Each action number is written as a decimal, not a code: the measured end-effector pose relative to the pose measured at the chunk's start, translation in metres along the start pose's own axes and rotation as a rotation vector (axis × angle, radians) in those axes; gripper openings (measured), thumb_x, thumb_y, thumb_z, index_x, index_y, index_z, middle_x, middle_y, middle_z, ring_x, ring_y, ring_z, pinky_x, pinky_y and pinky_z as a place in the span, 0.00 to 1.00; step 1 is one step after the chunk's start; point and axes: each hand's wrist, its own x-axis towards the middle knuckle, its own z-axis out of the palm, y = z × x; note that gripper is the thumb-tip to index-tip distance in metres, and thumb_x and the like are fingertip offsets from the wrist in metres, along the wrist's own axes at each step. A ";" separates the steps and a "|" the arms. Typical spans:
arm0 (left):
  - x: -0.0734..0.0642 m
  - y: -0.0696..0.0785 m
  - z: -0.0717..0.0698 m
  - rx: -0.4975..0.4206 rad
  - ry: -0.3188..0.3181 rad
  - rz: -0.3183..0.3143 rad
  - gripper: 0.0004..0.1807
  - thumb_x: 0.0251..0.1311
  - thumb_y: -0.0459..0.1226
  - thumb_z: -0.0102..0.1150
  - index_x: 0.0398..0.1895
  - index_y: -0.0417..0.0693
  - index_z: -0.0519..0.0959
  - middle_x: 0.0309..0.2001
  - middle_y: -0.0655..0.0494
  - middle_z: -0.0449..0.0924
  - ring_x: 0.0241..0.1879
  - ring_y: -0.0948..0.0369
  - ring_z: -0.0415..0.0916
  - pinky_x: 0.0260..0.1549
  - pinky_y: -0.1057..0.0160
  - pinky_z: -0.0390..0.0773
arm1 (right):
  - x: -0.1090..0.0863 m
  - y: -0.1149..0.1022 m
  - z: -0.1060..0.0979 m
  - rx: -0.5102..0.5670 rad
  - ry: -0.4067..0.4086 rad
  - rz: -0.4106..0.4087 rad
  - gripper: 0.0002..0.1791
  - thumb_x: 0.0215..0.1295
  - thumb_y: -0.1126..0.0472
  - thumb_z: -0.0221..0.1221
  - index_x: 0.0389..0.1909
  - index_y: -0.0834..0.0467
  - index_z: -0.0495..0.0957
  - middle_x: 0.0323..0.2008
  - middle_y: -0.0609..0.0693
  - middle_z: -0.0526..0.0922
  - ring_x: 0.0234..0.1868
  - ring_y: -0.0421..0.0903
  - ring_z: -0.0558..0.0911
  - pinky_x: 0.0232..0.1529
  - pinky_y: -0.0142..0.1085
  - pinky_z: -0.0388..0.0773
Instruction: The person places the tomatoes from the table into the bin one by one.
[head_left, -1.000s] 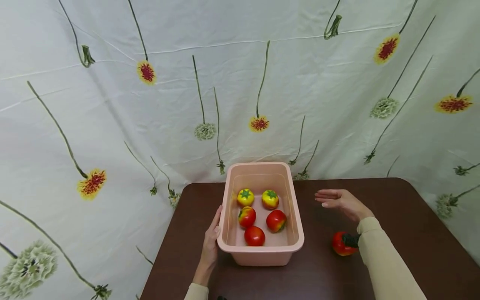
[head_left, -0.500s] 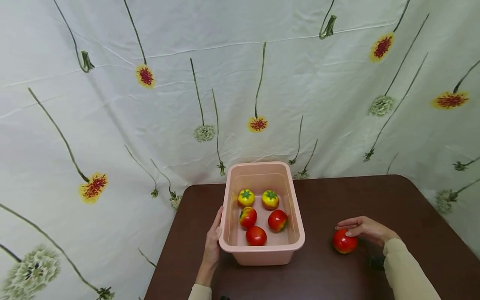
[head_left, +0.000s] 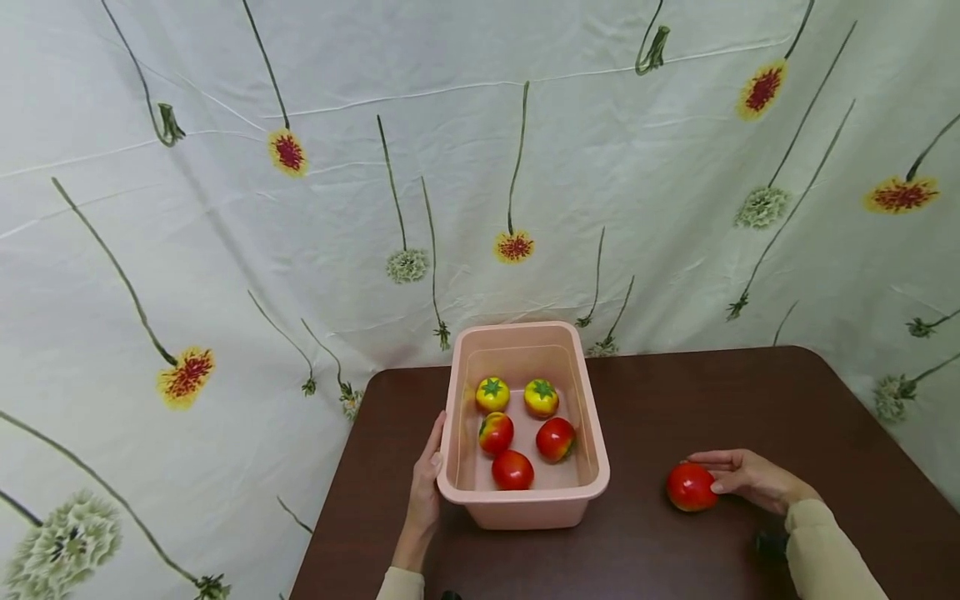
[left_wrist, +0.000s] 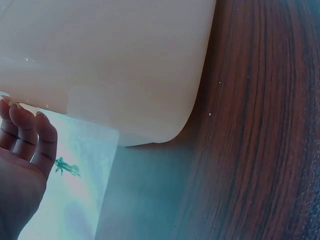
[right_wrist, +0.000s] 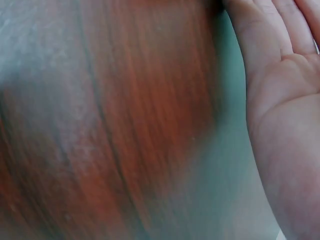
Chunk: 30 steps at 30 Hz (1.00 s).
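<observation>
In the head view my left hand point(head_left: 424, 483) grips the left side of a pink plastic bin point(head_left: 525, 497), its thumb at the rim. The left wrist view shows curled fingers point(left_wrist: 46, 140) against the bin's edge. Inside the bin lie several toy tomatoes, including a red one point(head_left: 513, 471) at the near end and a yellow one point(head_left: 542, 398) with a green top farther back. On the table to the right, my right hand point(head_left: 753, 481) pinches another red tomato point(head_left: 688, 487) from its right side, thumb nearer and fingers behind. The right wrist view does not show that tomato.
The dark brown wooden table point(head_left: 637, 550) carries the bin near its back edge. Behind it hangs a white cloth point(head_left: 465, 200) printed with flowers. Dark table stretches between the bin and the red tomato on the right.
My right hand has come from beside the bin, right and toward me, down to the tomato's right side. The left hand and the bin have stayed in place.
</observation>
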 end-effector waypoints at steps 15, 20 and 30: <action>0.000 -0.002 0.000 0.011 0.009 -0.012 0.32 0.66 0.47 0.37 0.76 0.63 0.55 0.77 0.60 0.52 0.76 0.51 0.48 0.68 0.38 0.51 | 0.000 0.010 0.001 -0.030 0.099 -0.022 0.21 0.72 0.67 0.48 0.55 0.42 0.80 0.52 0.37 0.83 0.52 0.35 0.82 0.54 0.30 0.78; 0.001 0.000 0.000 0.030 -0.002 -0.009 0.33 0.67 0.47 0.37 0.77 0.63 0.53 0.77 0.60 0.51 0.76 0.49 0.48 0.66 0.37 0.53 | 0.010 0.008 0.002 -0.076 0.322 -0.031 0.19 0.71 0.62 0.53 0.58 0.44 0.78 0.49 0.32 0.81 0.51 0.32 0.81 0.53 0.29 0.78; 0.000 -0.002 -0.003 0.024 -0.009 -0.004 0.32 0.68 0.46 0.36 0.76 0.62 0.54 0.77 0.58 0.51 0.76 0.48 0.47 0.68 0.36 0.50 | 0.051 -0.027 0.018 -0.107 0.526 -0.209 0.18 0.66 0.64 0.58 0.54 0.45 0.81 0.44 0.32 0.84 0.46 0.32 0.83 0.49 0.27 0.79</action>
